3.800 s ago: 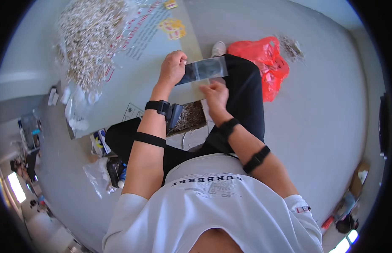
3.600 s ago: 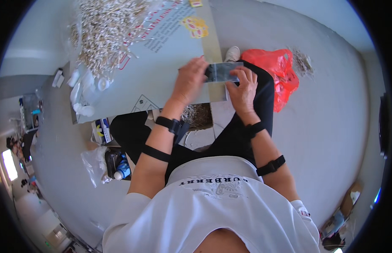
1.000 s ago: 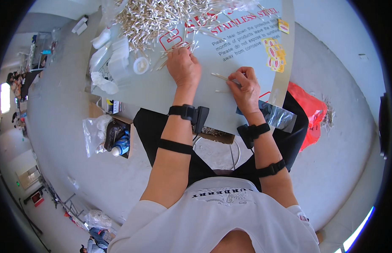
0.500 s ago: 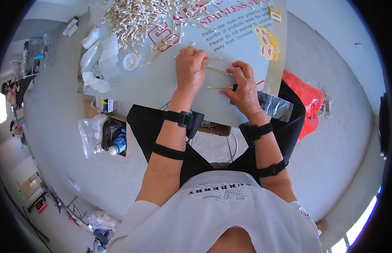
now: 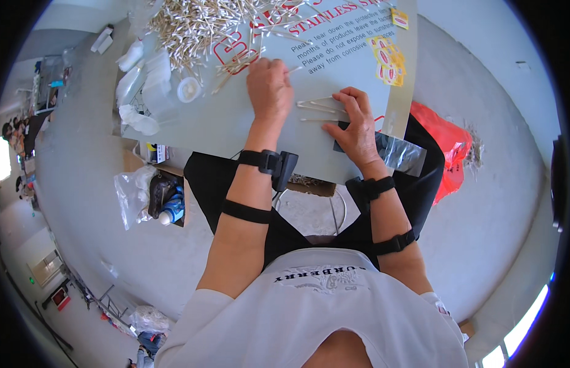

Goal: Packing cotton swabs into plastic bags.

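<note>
My left hand (image 5: 269, 89) is closed, fingers curled down at the near edge of some loose cotton swabs. A white-tipped cotton swab (image 5: 295, 69) juts out to the right of its fingertips; the grip itself is hidden beneath the hand. To the right, my right hand (image 5: 358, 126) rests on the sheet with thumb and fingers apart, curved around several cotton swabs (image 5: 319, 107). Those lie roughly side by side, tips pointing left. A large heap of cotton swabs (image 5: 190, 30) covers the far left of the printed grey sheet (image 5: 230, 122).
A small round white lid (image 5: 189, 89) and clear plastic containers (image 5: 156, 76) stand left of the hands. Yellow labels (image 5: 389, 61) lie at the right. Dark shiny film (image 5: 398, 154) hangs over the near right edge. A red bag (image 5: 450, 153) is beyond it on the floor.
My left hand has moved slightly away from me and left, toward the loose swabs. Another swab now lies by my right hand, which has shifted little.
</note>
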Demonstrator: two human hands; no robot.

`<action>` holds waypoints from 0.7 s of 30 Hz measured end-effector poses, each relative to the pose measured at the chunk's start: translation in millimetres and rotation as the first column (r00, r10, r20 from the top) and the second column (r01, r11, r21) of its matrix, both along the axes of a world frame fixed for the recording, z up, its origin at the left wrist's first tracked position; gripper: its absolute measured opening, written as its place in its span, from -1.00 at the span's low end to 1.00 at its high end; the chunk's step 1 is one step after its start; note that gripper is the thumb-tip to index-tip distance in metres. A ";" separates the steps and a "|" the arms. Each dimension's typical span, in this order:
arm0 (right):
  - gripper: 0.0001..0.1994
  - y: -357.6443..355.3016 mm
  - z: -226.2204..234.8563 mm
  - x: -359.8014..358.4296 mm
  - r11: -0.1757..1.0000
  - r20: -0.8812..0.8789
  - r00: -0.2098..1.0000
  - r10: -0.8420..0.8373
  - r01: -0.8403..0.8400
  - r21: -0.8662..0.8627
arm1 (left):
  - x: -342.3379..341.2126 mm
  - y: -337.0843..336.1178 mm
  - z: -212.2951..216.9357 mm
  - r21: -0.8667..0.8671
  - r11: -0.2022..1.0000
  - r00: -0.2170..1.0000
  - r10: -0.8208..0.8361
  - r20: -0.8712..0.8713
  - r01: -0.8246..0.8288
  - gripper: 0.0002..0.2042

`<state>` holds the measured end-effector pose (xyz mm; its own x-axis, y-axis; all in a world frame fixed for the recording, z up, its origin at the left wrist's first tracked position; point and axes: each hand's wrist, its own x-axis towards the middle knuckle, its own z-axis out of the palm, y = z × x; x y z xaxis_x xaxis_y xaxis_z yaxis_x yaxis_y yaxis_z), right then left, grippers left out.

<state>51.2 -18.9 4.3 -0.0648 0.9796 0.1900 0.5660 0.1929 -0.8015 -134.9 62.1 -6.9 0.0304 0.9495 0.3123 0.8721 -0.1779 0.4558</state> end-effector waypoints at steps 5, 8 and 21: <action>-0.42 -0.7 4.3 2.2 0.996 -0.119 0.992 -0.051 0.042 -0.081 | 27.9 -18.7 6.1 -0.045 0.965 0.964 -0.256 0.067 0.259 -0.92; -0.42 -3.2 4.4 5.7 0.989 -0.103 0.988 -0.114 0.103 -0.105 | 26.5 -39.8 9.9 -0.083 0.953 0.955 -0.285 0.082 0.291 -0.89; -0.58 -27.6 -4.6 -9.2 0.971 -0.405 0.886 -0.227 0.239 -0.021 | 26.4 -93.0 0.8 0.039 0.983 0.825 -0.170 0.540 0.177 -0.48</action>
<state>42.0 -46.6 -0.3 0.2521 0.9510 0.1789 0.2280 0.1213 -0.9661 -108.5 -30.9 -6.1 0.0249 0.9483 0.3163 0.4426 -0.2942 0.8471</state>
